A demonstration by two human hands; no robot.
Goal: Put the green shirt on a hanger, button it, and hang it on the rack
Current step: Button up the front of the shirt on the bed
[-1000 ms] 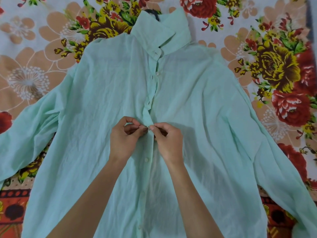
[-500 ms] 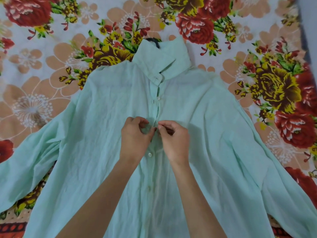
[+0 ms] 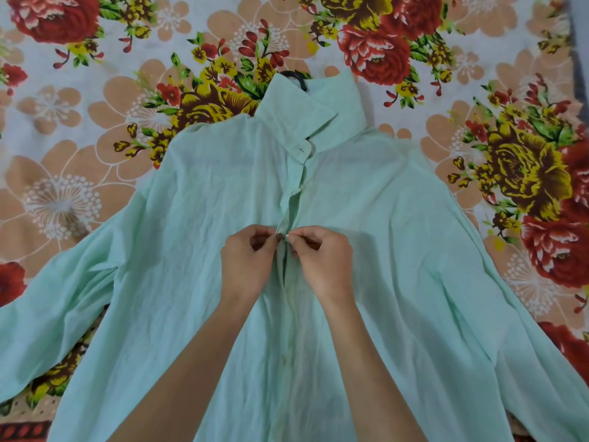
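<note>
The green shirt (image 3: 178, 237) is spread front up over the middle of the floral sheet (image 3: 79, 129), collar toward the far edge, so the placket is kept flat and reachable. One placket edge is pinched by the left hand (image 3: 245, 266), fingers curled. A black hanger hook (image 3: 294, 77) is seen behind the collar. The opposite edge, apparently at a button, is pinched by the right hand (image 3: 326, 266).

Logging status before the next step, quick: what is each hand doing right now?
Left hand: closed, pinching the front edge of the green shirt.
Right hand: closed, pinching the opposite front edge of the same shirt.
</note>
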